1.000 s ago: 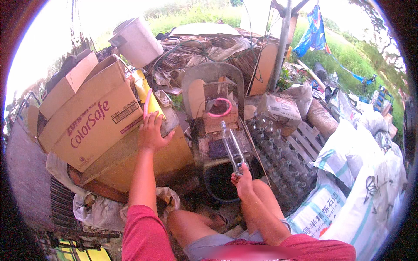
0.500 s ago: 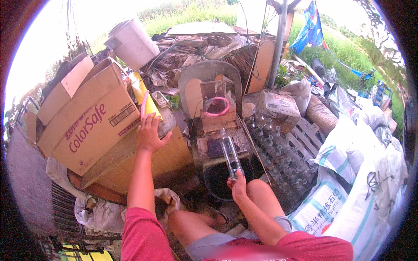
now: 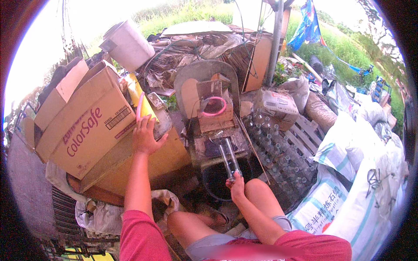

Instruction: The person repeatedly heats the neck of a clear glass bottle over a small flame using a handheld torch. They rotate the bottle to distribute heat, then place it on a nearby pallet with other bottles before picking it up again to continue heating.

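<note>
My right hand (image 3: 236, 187) is closed round the near end of a clear glass bottle (image 3: 230, 158). The bottle tilts away from me over a black tub (image 3: 217, 198); its far end looks wide, with no narrow neck showing. Reaching to the left, my left hand (image 3: 147, 139) has its fingers stretched out and the thumb apart. Its fingertips lie against the lower end of a curved pink band (image 3: 139, 105), beside a yellow cylinder (image 3: 147, 104). Straight ahead, a pink ring (image 3: 224, 106) rests around the opening of a small worn box (image 3: 213, 124) on a chair (image 3: 204, 69).
On the left stands a large cardboard box (image 3: 91, 139); behind it is a white bucket (image 3: 133, 48). Many clear bottles (image 3: 278, 152) crowd the floor to the right, beside white sacks (image 3: 361, 191). A metal post (image 3: 273, 52) rises at the back.
The view has shifted slightly. In my right hand, the bottle's narrow neck, seen before, no longer shows at its far end. My left hand keeps its place at the pink band.
</note>
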### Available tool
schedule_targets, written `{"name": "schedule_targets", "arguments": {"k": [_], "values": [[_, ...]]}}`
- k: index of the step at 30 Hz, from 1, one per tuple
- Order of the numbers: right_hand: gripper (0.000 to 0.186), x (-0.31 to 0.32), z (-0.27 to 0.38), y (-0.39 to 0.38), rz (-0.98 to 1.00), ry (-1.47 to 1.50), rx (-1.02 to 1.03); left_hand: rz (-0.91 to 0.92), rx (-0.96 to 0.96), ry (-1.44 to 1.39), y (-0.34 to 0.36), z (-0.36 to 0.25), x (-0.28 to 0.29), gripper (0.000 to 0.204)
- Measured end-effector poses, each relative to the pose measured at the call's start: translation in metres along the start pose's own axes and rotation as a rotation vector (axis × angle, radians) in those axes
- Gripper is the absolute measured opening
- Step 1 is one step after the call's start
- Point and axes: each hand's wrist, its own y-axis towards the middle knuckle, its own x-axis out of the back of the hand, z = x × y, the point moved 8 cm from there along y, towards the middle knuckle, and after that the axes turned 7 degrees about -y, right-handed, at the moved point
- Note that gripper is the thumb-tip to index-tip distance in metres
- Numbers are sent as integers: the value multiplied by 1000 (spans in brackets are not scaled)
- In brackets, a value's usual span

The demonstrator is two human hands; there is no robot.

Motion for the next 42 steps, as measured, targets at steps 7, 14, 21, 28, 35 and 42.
{"name": "schedule_targets", "arguments": {"k": [7,14,21,28,35,42], "values": [[43,7,-2,1,-55,-24,-60,-18,-24,-9,0,-5,3,86],[42,7,25,-14,-35,-63,71,-10,-14,-11,-2,4,-5,88],[69,9,112,-8,148,68,370,-40,-36,0,-4,7,-10,89],[80,5,239,-68,411,283,536,-70,-97,-18,-3,8,-15,88],[83,31,338,-104,535,171,530,-45,-140,-59,-2,11,-24,87],[107,177,422,-92,175,28,769,-24,-159,31,-3,6,-33,92]]}}
